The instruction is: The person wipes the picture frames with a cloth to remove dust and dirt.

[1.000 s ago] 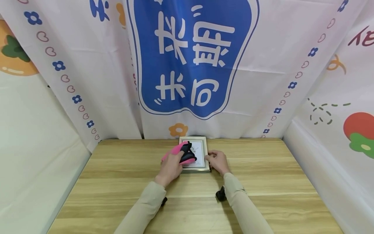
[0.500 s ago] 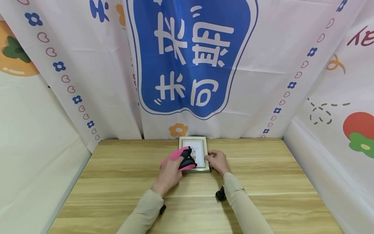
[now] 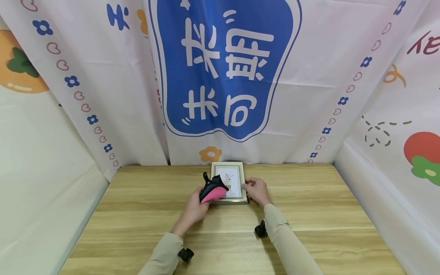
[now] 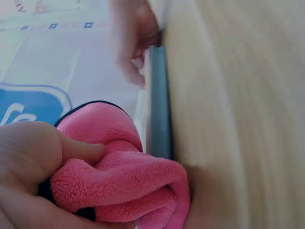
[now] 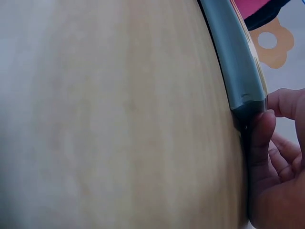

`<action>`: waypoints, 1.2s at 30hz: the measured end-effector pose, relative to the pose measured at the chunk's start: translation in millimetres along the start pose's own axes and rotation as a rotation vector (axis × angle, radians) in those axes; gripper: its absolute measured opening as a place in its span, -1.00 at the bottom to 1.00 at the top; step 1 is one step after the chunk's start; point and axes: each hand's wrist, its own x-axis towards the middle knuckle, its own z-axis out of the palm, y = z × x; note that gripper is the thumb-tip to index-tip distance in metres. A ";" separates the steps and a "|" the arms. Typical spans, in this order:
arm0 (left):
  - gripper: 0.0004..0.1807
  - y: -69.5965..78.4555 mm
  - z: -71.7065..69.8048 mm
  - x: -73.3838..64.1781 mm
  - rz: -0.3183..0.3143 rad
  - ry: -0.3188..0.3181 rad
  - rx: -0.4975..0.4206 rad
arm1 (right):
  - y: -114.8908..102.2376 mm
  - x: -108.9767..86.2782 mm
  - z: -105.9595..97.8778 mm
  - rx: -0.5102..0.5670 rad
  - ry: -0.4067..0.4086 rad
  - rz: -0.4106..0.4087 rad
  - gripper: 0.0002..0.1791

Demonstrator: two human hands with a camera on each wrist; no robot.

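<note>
A silver-toned picture frame (image 3: 230,201) lies face up on the table, with a print of a potted plant inside. My left hand (image 3: 195,209) grips a folded cloth (image 3: 214,194), fuzzy pink on one side and black on the other, over the frame's lower left corner. In the left wrist view the thumb presses into the bunched pink cloth (image 4: 128,186) beside the frame's side edge. My right hand (image 3: 258,190) pinches the frame's right edge, thumb and finger at the corner (image 5: 252,109) in the right wrist view.
The frame sits near the back edge of the wooden table (image 3: 309,214), close to a white printed curtain (image 3: 295,126) with a blue sign. White cloth walls stand on both sides. Small black wrist cameras (image 3: 261,229) hang by the sleeves.
My left hand has drawn the cloth down and left off the picture's middle, turning it so that the black side and an edge loop show. The right hand keeps its place on the frame.
</note>
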 end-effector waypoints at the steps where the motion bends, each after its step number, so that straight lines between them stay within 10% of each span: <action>1: -0.63 0.7 -2.2 1.1 -0.005 -0.002 -0.018 | 0.1 -0.8 -0.5 0.001 -0.002 -0.003 -0.58; 9: -0.87 12.8 -30.6 21.3 -0.032 0.072 -0.090 | 2.8 -2.8 -2.5 0.000 0.006 -0.019 -0.61; 16: -0.89 17.0 -39.6 46.0 0.061 0.238 0.038 | 3.0 -2.7 -4.2 0.008 0.000 -0.025 -0.61; 36: -0.67 22.7 34.2 114.2 0.036 0.170 0.336 | 2.6 0.3 1.4 0.005 0.018 -0.031 -0.58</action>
